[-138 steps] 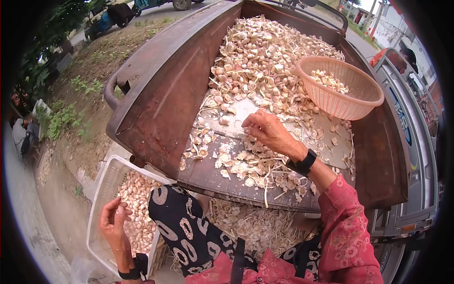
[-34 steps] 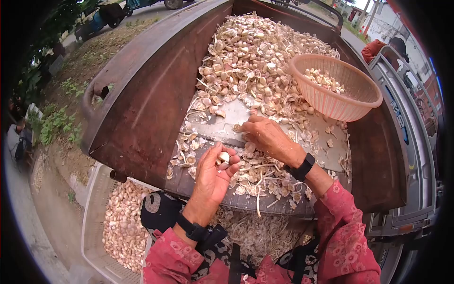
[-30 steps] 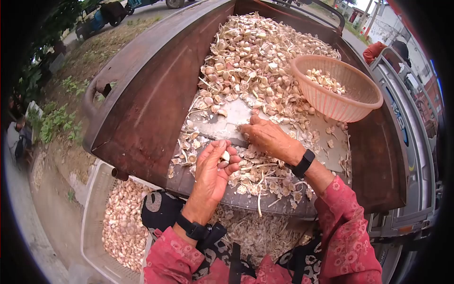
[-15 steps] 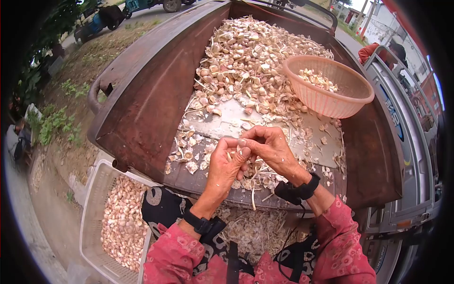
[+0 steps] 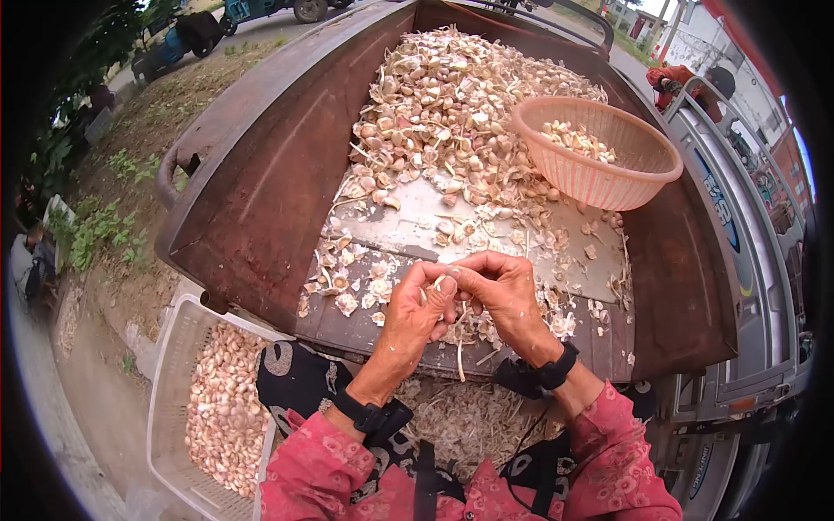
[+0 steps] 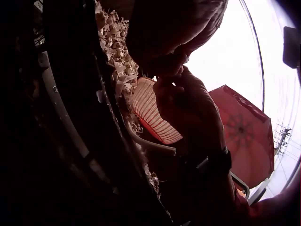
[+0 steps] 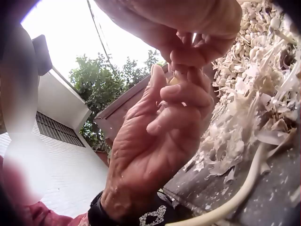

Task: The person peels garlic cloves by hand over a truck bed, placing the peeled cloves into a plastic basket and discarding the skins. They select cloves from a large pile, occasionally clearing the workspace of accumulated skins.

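Both hands meet over the near end of a metal cart bed (image 5: 417, 221). My left hand (image 5: 407, 314) curls its fingers round a garlic clove (image 5: 440, 283), with the thumb on top. Against it, the thumb and forefinger of my right hand (image 5: 508, 300) pinch the same clove at its tip. A sliver of pale clove (image 7: 177, 77) shows between the fingertips in the right wrist view; most of it is hidden. Dry garlic skins and stalks (image 5: 378, 286) lie beneath and around the hands. Farther up the bed rises a heap of unpeeled garlic cloves (image 5: 460, 104).
A pink plastic basket (image 5: 591, 184) with some peeled cloves sits on the heap's right side. At lower left stands a white crate (image 5: 161, 399) filled with garlic cloves (image 5: 226, 399). Rusty side walls (image 5: 261, 191) flank the bed. More skins (image 5: 469, 425) are piled below its front edge.
The left hand has come from over the crate to the cart bed with cloves in it. My right hand has left the bed's surface and joined the left, and both have shifted slightly nearer the body.
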Available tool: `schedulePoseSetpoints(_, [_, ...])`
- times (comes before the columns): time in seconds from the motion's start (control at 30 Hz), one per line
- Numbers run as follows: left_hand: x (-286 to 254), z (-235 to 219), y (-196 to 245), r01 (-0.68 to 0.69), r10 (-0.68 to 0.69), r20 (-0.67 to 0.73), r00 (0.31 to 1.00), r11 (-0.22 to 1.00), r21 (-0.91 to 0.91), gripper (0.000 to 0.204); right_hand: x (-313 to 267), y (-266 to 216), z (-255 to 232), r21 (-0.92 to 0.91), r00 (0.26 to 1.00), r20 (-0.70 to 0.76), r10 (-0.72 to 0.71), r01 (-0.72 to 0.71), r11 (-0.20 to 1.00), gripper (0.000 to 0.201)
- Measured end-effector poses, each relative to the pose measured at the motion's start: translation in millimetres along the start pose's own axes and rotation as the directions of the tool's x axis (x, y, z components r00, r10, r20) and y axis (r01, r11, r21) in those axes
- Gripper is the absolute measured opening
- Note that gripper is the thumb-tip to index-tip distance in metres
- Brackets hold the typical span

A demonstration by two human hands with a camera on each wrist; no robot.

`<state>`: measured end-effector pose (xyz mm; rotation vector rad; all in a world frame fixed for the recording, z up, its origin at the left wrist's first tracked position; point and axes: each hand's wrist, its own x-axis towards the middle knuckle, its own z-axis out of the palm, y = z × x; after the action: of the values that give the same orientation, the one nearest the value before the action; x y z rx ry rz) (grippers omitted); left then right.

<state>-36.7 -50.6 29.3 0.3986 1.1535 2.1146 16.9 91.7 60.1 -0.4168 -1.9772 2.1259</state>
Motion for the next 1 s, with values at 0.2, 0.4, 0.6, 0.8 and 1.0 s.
schedulePoseSetpoints(0.2, [-6.0,-1.9,1.7,-0.023,0.022,0.011,1.000,0.995,0.099,0.020,-6.8,3.5,4.9,0.111,0.999,-0.020,0.040,-0.038,0.993,0.017])
schedulePoseSetpoints(0.4, [-9.7,1.1,4.3,0.018,-0.020,0.004,1.000,0.974,0.225,0.024,-4.0,10.4,-2.8,0.437,0.967,-0.038,0.253,-0.212,0.874,0.016])
schedulePoseSetpoints(0.6, [-7.8,-9.3,15.6,0.077,-0.075,0.030,0.997,0.993,-0.087,0.029,36.1,-3.7,-65.5,-0.719,0.942,0.085,-0.325,0.284,0.634,0.020])
schedulePoseSetpoints(0.8, [2.4,-22.0,25.1,0.091,-0.105,-0.043,0.994,0.965,-0.247,0.024,92.9,5.1,-36.4,-0.815,0.949,0.201,-0.242,0.299,0.497,0.020])
schedulePoseSetpoints(1.0, [5.2,-33.8,27.4,0.026,-0.084,-0.131,0.988,0.920,-0.391,0.020,104.4,15.4,-19.7,-0.835,0.884,0.366,-0.290,0.449,0.317,0.017])
